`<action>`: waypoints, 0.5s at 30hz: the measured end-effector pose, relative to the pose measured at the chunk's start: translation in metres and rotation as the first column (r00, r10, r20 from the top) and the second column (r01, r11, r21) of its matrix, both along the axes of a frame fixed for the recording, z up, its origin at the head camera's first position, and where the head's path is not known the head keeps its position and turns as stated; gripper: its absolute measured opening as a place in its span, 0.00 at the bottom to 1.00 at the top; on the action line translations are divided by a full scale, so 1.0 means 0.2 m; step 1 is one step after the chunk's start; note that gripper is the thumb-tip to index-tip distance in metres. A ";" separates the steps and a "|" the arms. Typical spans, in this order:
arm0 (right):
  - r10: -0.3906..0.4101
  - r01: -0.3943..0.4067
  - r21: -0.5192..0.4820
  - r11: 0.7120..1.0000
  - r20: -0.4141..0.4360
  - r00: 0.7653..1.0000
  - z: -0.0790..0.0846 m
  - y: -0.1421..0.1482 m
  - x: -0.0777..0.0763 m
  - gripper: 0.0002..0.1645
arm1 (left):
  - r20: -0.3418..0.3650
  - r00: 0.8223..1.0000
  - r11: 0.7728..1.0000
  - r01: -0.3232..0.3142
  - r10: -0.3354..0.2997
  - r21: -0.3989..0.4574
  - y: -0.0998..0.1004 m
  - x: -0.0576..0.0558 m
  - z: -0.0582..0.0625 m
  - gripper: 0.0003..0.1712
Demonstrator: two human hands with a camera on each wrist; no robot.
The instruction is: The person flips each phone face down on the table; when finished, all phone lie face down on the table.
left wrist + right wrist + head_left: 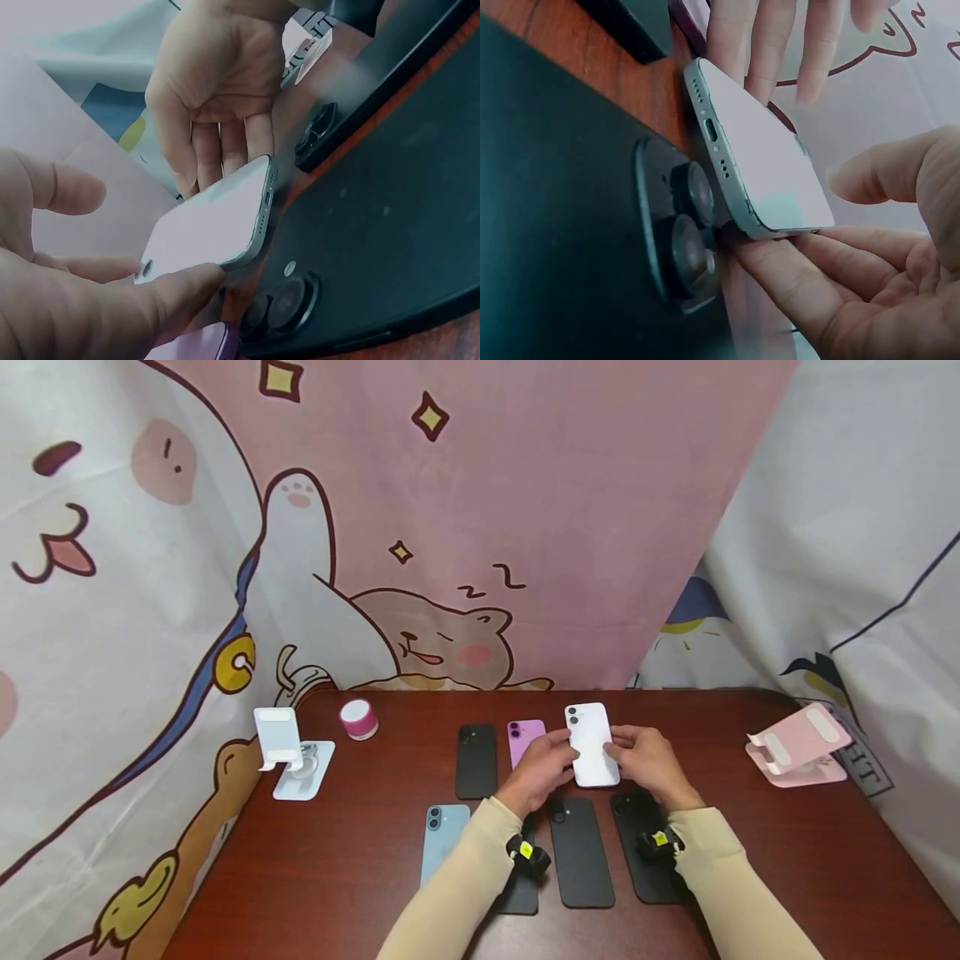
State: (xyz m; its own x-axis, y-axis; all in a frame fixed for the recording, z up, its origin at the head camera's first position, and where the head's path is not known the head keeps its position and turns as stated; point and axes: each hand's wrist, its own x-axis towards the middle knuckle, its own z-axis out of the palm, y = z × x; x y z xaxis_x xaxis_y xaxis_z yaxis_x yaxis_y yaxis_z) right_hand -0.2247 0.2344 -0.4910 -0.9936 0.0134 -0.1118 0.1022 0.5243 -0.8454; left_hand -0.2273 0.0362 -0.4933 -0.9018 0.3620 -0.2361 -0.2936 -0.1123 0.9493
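A white smartphone (596, 752) with two rear lenses lies back up between both hands. Along its left edge, my left hand (536, 770) holds it with thumb and fingers. My right hand (654, 763) holds the right edge; in the right wrist view its fingers reach beneath the phone's side and the thumb (877, 176) stands over it. The phone's bottom edge with its charging port faces me. Beside the left hand lies a purple phone (524, 740), partly hidden. Nearer me are a dark phone (583, 860) and another black phone (645, 864) under the right wrist.
A black phone (476, 760), a light blue phone (442, 835) and a dark phone (519, 897) lie left of the hands. A white phone stand (279, 739) and a pink-and-white round item (359, 720) stand at left, a pink stand (806, 743) at right. Printed cloth (585, 527) hangs behind.
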 end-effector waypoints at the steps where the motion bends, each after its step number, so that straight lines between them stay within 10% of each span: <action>1: 0.002 -0.002 0.020 1.000 -0.004 1.000 0.00 0.00 0.00 0.33 | -0.002 1.000 1.000 0.000 0.000 -0.012 0.00 0.00 0.00 0.36; 15: 0.052 -0.050 0.194 0.980 -0.005 0.999 -0.02 0.00 -0.01 0.35 | -0.069 0.996 0.988 0.050 -0.061 -0.149 0.01 0.02 0.00 0.40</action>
State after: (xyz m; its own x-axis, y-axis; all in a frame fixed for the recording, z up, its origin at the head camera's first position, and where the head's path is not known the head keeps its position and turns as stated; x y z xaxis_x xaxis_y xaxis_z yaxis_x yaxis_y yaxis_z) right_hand -0.2262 0.2348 -0.4944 -0.9947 -0.0167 -0.1017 0.0630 0.6823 -0.7283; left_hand -0.2241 0.0384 -0.4926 -0.8980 0.3781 -0.2250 -0.2251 0.0445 0.9733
